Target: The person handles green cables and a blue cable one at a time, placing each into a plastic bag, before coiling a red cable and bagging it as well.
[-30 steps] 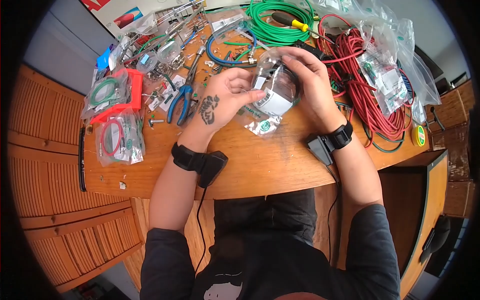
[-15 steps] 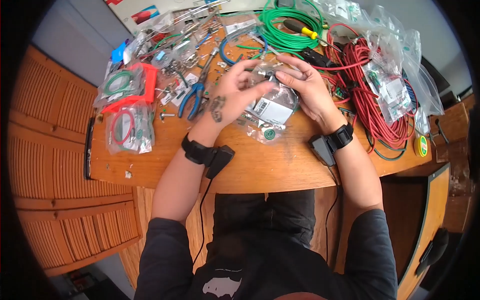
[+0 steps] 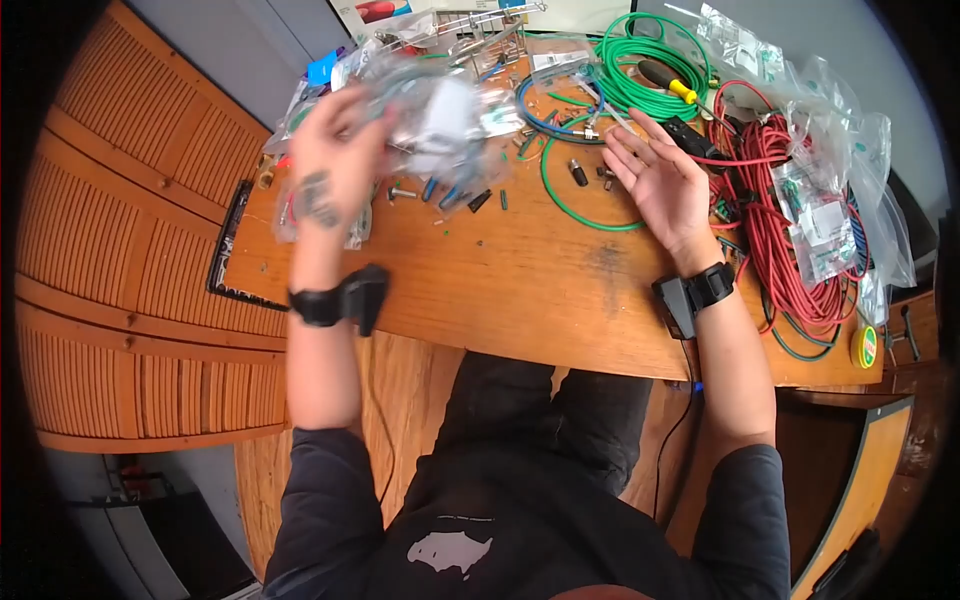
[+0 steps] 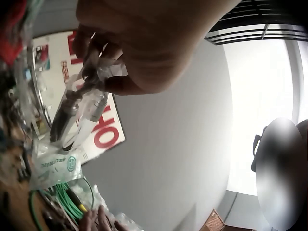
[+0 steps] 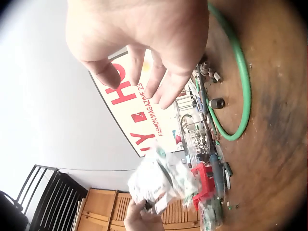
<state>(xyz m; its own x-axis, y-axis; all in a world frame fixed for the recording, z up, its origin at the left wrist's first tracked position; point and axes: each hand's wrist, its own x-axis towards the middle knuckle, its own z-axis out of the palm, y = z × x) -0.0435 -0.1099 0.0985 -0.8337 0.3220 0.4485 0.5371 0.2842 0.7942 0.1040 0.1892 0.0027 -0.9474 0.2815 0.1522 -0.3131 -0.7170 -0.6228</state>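
My left hand, blurred by motion, pinches a clear plastic bag above the left part of the table. The left wrist view shows the fingers and thumb at the bag's top, with a dark cable and metal connector inside. White label and green print show on the bag in the right wrist view. My right hand is apart from it, fingers loosely extended and holding nothing. Near that hand, a green cable loop and a small black connector lie on the wooden table.
Coiled green cable lies at the back with a yellow-and-black screwdriver on it. A red cable bundle and clear bags fill the right side. A red bin and small parts crowd the left. A yellow-green tin stands at the right edge.
Both hands were at the bag; the right has let go. My left hand has carried it leftward, uncovering the green loop and black connector. The head view has shifted too.
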